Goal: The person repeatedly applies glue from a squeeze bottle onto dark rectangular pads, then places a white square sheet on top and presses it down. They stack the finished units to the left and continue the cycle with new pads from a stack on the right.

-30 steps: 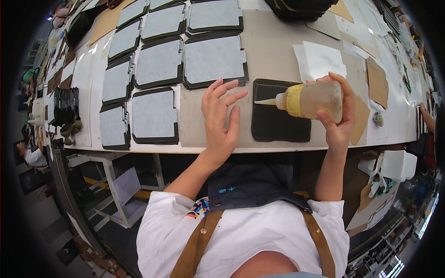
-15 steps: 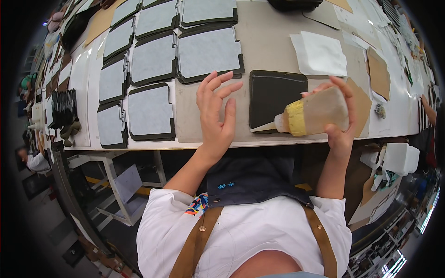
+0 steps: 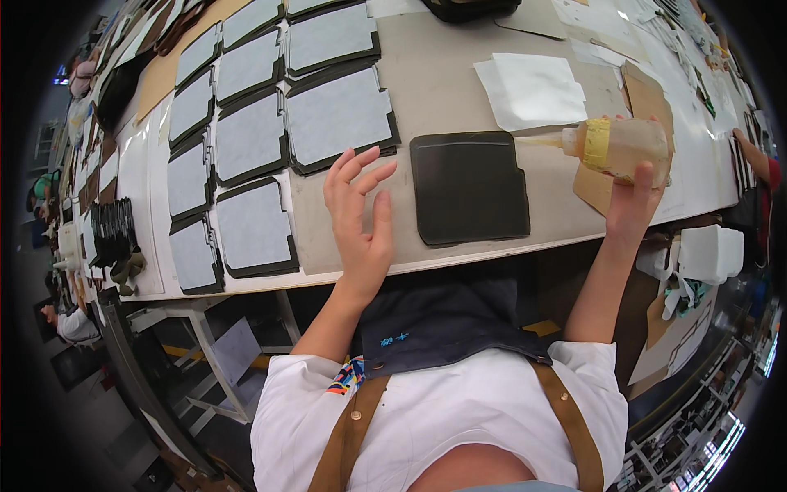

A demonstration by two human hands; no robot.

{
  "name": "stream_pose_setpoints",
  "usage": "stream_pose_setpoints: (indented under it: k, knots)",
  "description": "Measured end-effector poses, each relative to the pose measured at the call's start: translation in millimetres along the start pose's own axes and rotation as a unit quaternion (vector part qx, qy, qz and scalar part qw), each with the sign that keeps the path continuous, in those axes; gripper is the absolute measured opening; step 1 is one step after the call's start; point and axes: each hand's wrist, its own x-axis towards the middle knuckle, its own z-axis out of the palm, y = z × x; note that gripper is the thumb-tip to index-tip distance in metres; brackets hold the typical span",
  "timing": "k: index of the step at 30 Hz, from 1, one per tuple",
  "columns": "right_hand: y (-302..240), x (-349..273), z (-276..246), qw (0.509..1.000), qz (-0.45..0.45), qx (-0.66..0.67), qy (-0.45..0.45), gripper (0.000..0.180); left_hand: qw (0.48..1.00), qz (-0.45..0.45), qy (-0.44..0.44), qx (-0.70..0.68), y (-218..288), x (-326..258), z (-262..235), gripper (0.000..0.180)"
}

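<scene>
My right hand (image 3: 635, 197) grips a cloudy squeeze bottle (image 3: 643, 148) that has a yellow-wrapped neck and a pale pointed nozzle. The bottle lies nearly level in the air, its nozzle pointing left over the table. Left of it, a dark, flat, squarish panel (image 3: 470, 189) rests near the table's front edge, a notch in its right side. My left hand (image 3: 361, 217) hovers empty with fingers apart, left of that panel. Stacks of dark panels with pale grey sheets (image 3: 338, 120) on top stand in rows beyond and left of this hand.
White sheets (image 3: 537, 92) lie behind the dark panel. Brown card pieces (image 3: 596, 193) are under and behind the bottle. A bundle of dark strips (image 3: 115, 234) sits at the far left. A black object (image 3: 467, 6) stands at the back. Another person's arm (image 3: 752, 153) shows at the right edge.
My right hand has carried the bottle right and up, off the dark panel, which is now uncovered. My left hand stays open, slightly further left. The whole view has shifted a little.
</scene>
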Motion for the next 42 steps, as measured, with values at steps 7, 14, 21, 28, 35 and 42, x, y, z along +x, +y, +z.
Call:
stream_pose_setpoints:
  k: [7,14,21,28,35,42]
  knots:
    - [6.9,6.1,5.8,0.996,-0.055,-0.056,-0.030,0.090,1.000,-0.010,-0.002,-0.003,2.2,1.3,0.7,0.026]
    - [6.7,8.8,4.8,0.996,-0.050,-0.051,-0.058,0.086,1.000,-0.002,-0.009,0.014,0.5,0.4,0.2,0.029]
    - [4.7,4.5,-6.7,0.995,-0.048,-0.033,-0.086,0.081,1.000,-0.003,-0.008,0.011,0.5,0.3,0.8,0.029]
    - [-6.4,-7.9,-5.0,0.989,-0.061,-0.096,-0.093,0.092,1.000,-0.002,-0.008,0.013,0.2,0.2,0.9,0.029]
    - [-16.1,-14.8,-6.4,0.988,-0.064,-0.092,-0.103,0.093,1.000,-0.001,-0.010,0.018,-0.4,0.0,0.4,0.029]
    - [-18.6,-16.6,-9.8,0.989,-0.063,-0.083,-0.106,0.094,1.000,0.001,-0.011,0.017,-0.1,0.4,1.3,0.029]
